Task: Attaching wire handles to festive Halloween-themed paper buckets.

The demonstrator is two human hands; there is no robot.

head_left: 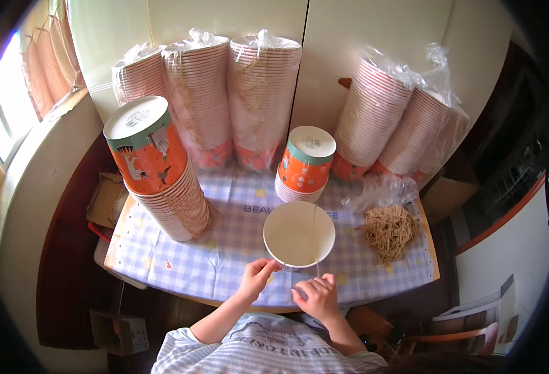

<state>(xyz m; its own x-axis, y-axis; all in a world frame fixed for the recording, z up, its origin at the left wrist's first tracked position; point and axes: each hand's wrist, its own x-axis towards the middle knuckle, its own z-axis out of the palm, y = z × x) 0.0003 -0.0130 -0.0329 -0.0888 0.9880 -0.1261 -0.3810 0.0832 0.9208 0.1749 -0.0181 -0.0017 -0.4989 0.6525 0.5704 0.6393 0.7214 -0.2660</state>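
Observation:
In front of me a round paper bucket (290, 237) has its open mouth and pale inside turned up toward me. My left hand (259, 278) is closed, thumb and fingertips pinched at the bucket's near left rim; whether a cord end is also between them is hidden. A thin cord (316, 249) runs across the bucket's mouth on the right and down over the near rim. My right hand (318, 296), fingers curled in, grips that cord just below the rim. Beyond it, a short stack of upturned orange and green buckets (305, 168) stands on the table.
A tall bucket stack (156, 168) with cords on its side stands left. A tangled heap of tan cords (390, 234) lies right, beside clear plastic. Bagged stacks (265, 100) line the back, with more bagged buckets (374, 112) back right. Checked cloth (237, 249) covers the table.

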